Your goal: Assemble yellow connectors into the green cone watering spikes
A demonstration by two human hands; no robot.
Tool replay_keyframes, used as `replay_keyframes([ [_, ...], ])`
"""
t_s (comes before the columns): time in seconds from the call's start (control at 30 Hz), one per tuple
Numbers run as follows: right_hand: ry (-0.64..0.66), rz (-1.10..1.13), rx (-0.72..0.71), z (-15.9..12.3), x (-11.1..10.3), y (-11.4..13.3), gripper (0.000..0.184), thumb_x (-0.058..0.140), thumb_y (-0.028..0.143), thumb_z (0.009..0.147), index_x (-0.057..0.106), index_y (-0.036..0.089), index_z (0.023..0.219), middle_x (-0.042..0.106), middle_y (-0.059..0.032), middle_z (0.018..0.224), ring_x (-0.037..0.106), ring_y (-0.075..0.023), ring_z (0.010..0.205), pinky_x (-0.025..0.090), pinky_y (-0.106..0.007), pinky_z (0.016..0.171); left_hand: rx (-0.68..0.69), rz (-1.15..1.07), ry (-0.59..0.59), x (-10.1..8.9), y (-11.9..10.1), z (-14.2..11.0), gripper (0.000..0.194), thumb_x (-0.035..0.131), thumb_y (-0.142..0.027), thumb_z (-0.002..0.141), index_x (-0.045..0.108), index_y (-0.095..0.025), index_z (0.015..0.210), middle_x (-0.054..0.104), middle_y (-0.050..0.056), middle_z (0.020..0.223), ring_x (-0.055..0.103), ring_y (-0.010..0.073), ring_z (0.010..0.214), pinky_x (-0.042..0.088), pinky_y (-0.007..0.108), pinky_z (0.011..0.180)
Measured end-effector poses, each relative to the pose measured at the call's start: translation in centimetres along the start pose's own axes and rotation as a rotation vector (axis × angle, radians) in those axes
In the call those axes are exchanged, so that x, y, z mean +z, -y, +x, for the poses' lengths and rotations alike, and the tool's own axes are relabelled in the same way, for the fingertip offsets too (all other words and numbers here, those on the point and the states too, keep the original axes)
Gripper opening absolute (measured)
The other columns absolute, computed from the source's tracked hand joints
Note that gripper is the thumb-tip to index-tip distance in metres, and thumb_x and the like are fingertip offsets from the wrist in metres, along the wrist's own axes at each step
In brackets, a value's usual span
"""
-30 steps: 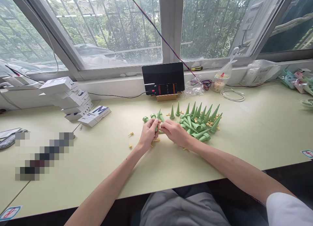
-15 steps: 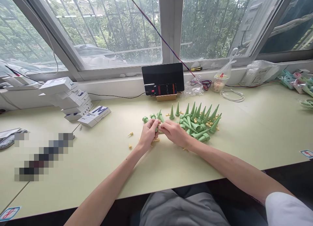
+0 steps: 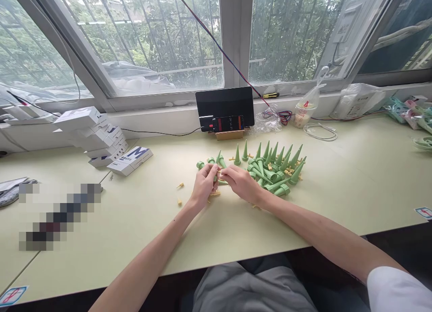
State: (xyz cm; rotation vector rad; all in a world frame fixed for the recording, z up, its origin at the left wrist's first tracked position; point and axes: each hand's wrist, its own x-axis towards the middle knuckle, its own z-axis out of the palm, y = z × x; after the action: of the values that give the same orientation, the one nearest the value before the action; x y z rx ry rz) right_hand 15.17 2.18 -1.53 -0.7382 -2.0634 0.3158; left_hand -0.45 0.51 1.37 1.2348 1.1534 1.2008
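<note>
My left hand is closed around a green plastic watering spike, mostly hidden by the fingers. Close beside it, my right hand is pinched, fingertips at the spike; a speck of yellow shows there, perhaps a small valve piece. Behind the hands lie a few more green spikes. To the right is a pile of green spikes, some standing point up with yellow pieces at their bases. Loose yellow pieces lie left of my left hand, one of them a small yellow cap.
A phone leans on a black tablet at the back. White boxes are stacked to the left. A bagged cup and a coiled white cable stand at the back right. The table's front edge is near my lap.
My hands stay almost in place, with only a slight shift of the fingers. A green spike shows a little more between the hands. The piles look the same.
</note>
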Motion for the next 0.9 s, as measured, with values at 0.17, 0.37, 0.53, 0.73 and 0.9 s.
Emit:
replay_keyframes([
  [0.17,-0.05,0.017,-0.023,-0.05,0.08,-0.09,0.018,0.042,0.024,0.104,0.057,0.02,0.093,0.057,-0.0046,0.087,0.055,-0.0154,0.075,0.046,-0.027,0.071,0.044,0.003,0.016,-0.02,0.01,-0.09,0.029,0.06,-0.047,0.088,0.056,-0.019,0.084,0.045,-0.005,0.062,0.035,0.004,0.04,0.028,0.019,0.039],
  [0.37,-0.05,0.034,-0.042,0.04,0.05,0.27,0.018,0.041,0.023,0.103,0.057,0.02,0.096,0.056,-0.0045,0.087,0.056,-0.0156,0.076,0.047,-0.027,0.072,0.08,-0.014,0.054,-0.01,0.02,-0.11,0.033,0.064,-0.05,0.086,0.055,-0.018,0.082,0.05,-0.003,0.072,0.037,0.0037,0.045,0.029,0.019,0.04],
  [0.53,-0.044,0.054,-0.062,0.04,-0.03,0.29,0.017,0.041,0.02,0.103,0.058,0.02,0.102,0.056,-0.0052,0.09,0.057,-0.0159,0.08,0.049,-0.028,0.075,0.083,-0.055,0.047,-0.09,0.06,-0.02,0.032,0.066,-0.048,0.085,0.052,-0.019,0.082,0.049,-0.003,0.073,0.039,0.0043,0.047,0.031,0.019,0.04],
  [0.73,-0.062,0.042,-0.077,-0.07,0.14,-0.06,0.018,0.04,0.021,0.104,0.058,0.02,0.107,0.057,-0.0064,0.093,0.058,-0.0167,0.08,0.05,-0.029,0.074,0.055,-0.138,0.057,-0.19,0.1,0.08,0.033,0.066,-0.046,0.086,0.048,-0.019,0.081,0.047,-0.004,0.075,0.043,0.0056,0.052,0.034,0.019,0.041],
  [0.9,-0.057,-0.009,-0.039,-0.16,0.13,-0.05,0.018,0.041,0.024,0.104,0.058,0.02,0.109,0.059,-0.0064,0.091,0.058,-0.0169,0.076,0.048,-0.028,0.069,0.038,-0.165,0.067,-0.18,0.13,0.15,0.034,0.066,-0.046,0.086,0.047,-0.019,0.08,0.048,-0.003,0.076,0.045,0.0057,0.054,0.035,0.018,0.042],
])
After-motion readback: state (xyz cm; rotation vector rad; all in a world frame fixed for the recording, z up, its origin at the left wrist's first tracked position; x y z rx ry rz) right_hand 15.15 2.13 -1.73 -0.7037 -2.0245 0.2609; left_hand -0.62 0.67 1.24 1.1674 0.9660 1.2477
